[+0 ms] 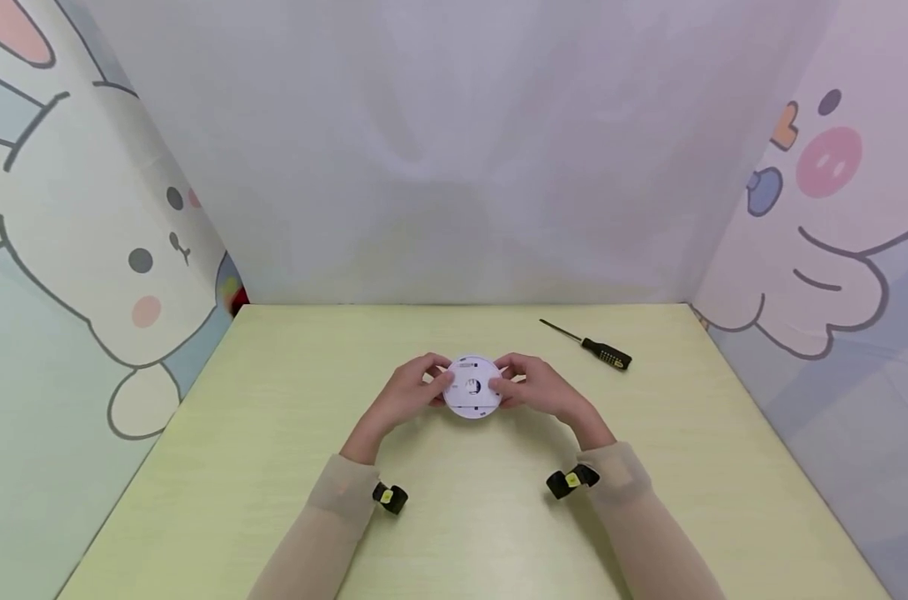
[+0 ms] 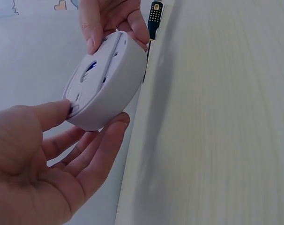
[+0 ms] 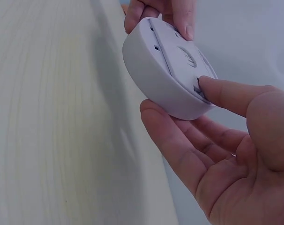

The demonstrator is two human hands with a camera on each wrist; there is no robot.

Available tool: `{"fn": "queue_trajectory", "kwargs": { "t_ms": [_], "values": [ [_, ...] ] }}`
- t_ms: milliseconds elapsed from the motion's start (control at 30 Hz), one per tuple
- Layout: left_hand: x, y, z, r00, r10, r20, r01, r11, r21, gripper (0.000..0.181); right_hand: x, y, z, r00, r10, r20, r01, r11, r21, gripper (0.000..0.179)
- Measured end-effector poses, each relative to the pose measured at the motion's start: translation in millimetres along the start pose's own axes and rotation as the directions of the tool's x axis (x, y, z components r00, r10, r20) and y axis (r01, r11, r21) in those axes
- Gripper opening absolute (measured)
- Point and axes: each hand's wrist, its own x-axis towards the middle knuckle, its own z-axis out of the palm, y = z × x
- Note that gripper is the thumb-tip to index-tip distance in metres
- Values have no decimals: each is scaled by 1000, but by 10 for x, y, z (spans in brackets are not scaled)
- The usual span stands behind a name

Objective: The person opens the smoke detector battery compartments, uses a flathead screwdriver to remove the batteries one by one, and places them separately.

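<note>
A white round smoke detector (image 1: pixel 471 403) is held up over the table between both hands, its flat back plate with a central hole and small slots turned up toward the head. My left hand (image 1: pixel 407 392) grips its left edge, thumb on the back plate and fingers underneath. On the opposite edge my right hand (image 1: pixel 542 388) holds it the same way, thumb pressed by a slot. Both wrist views show the smooth curved side wall of the smoke detector (image 2: pixel 121 82) (image 3: pixel 149 70); its front face is hidden underneath.
A screwdriver (image 1: pixel 606 353) with a black handle lies on the table to the right, beyond the right hand. The pale wood-grain table (image 1: pixel 274 433) ends at a white curtain (image 1: pixel 424 208) behind. Cartoon-printed cloths (image 1: pixel 72 242) hang at both sides.
</note>
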Motion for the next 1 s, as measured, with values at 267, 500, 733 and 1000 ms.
{"fn": "queue_trajectory", "kwargs": {
  "t_ms": [267,500,733,1000],
  "values": [
    [8,-42,5,999,-28,28,26,997,68,33,44,69,-4,999,30,13,-29,999,-36,40],
    [-1,-44,12,996,-65,56,60,994,91,36,42,97,19,999,41,19,-41,999,-26,41],
    [-1,-99,26,994,-76,72,69,992,104,36,36,112,69,998,65,17,-65,998,-1,42],
    [-7,-133,32,994,-75,78,66,991,112,36,56,146,86,998,69,11,-68,997,-41,40]
  ]
}}
